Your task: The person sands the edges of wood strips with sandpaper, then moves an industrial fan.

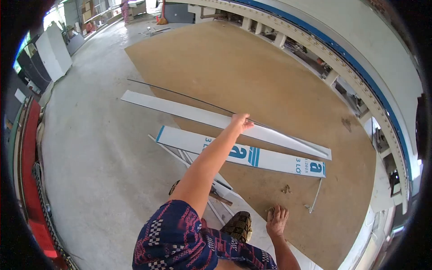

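Stretched forward, my left hand (242, 122) is closed around a long, thin dark strip (189, 96). That strip slants across a long white panel (180, 106) lying under my hand. Closer to me is a second long panel (279, 162), white with blue printed letters. My right hand (276, 220) lies on the brown board (252, 58) near its close edge, fingers extended and slightly apart. A small dark patch shows beside its thumb; I cannot make out what it is. A short thin rod (316, 195) lies beyond that hand.
A large machine with a blue stripe (342, 56) borders the board on the right. White strips (175, 155) lie on the concrete floor (94, 148) near my feet. Red equipment (33, 180) stands at the left. A white cabinet (54, 51) and a person (125, 11) are farther back.
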A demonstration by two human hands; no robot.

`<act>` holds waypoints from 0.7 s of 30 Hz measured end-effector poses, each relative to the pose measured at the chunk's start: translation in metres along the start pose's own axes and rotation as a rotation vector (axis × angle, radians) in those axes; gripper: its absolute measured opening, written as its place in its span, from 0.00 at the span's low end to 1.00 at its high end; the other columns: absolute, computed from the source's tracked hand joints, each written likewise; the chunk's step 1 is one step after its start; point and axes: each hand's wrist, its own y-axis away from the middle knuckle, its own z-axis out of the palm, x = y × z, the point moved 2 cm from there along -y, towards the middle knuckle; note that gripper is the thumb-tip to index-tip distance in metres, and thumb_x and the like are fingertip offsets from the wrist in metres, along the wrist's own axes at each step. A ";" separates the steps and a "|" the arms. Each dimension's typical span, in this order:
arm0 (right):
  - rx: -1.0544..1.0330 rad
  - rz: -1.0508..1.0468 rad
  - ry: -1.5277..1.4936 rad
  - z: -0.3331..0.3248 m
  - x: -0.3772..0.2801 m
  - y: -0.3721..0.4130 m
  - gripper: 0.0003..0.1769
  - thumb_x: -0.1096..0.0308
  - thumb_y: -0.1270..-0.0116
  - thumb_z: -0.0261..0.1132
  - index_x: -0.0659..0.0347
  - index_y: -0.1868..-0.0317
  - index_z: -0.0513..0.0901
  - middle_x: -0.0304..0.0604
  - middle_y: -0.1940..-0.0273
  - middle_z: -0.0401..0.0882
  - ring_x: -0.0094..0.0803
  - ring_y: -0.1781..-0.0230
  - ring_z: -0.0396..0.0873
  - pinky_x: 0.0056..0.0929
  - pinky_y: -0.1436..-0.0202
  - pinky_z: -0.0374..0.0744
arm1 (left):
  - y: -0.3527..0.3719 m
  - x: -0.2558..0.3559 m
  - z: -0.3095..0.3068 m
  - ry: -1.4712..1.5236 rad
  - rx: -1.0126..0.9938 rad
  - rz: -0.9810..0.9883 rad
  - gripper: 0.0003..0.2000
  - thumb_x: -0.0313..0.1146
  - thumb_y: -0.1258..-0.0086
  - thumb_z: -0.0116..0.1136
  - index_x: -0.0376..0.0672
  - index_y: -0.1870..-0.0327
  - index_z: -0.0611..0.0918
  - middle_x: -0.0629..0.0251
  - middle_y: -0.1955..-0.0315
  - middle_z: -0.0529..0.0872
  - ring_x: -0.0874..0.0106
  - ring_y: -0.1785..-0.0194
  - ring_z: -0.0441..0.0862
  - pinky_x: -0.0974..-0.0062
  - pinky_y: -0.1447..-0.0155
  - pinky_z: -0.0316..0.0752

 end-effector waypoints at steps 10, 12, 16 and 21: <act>0.034 0.016 0.022 -0.007 -0.003 -0.001 0.24 0.67 0.42 0.59 0.60 0.45 0.65 0.53 0.56 0.69 0.51 0.55 0.66 0.49 0.47 0.64 | 0.115 0.042 -0.023 -0.216 -0.245 0.115 0.27 0.35 0.40 0.59 0.35 0.41 0.64 0.46 0.44 0.67 0.53 0.55 0.78 0.55 0.53 0.77; 0.010 0.032 0.033 -0.009 -0.004 -0.001 0.25 0.67 0.42 0.59 0.61 0.45 0.64 0.54 0.56 0.69 0.51 0.55 0.66 0.49 0.47 0.64 | 0.152 0.048 -0.059 -0.195 -0.279 0.066 0.22 0.39 0.37 0.56 0.36 0.46 0.69 0.49 0.49 0.73 0.55 0.54 0.78 0.57 0.54 0.77; 0.085 0.043 -0.175 -0.014 -0.005 -0.001 0.27 0.71 0.46 0.60 0.64 0.45 0.63 0.56 0.55 0.69 0.52 0.56 0.67 0.49 0.48 0.65 | 0.190 0.042 -0.161 -0.192 -0.372 -0.105 0.17 0.45 0.34 0.49 0.38 0.60 0.78 0.56 0.63 0.82 0.59 0.57 0.81 0.62 0.60 0.79; 0.128 -0.049 -0.265 -0.018 0.000 0.001 0.23 0.78 0.51 0.58 0.65 0.52 0.69 0.55 0.54 0.70 0.52 0.55 0.68 0.48 0.50 0.67 | 0.249 -0.013 -0.204 -0.395 -0.326 -0.307 0.16 0.44 0.34 0.50 0.39 0.69 0.80 0.62 0.70 0.82 0.66 0.62 0.82 0.68 0.67 0.79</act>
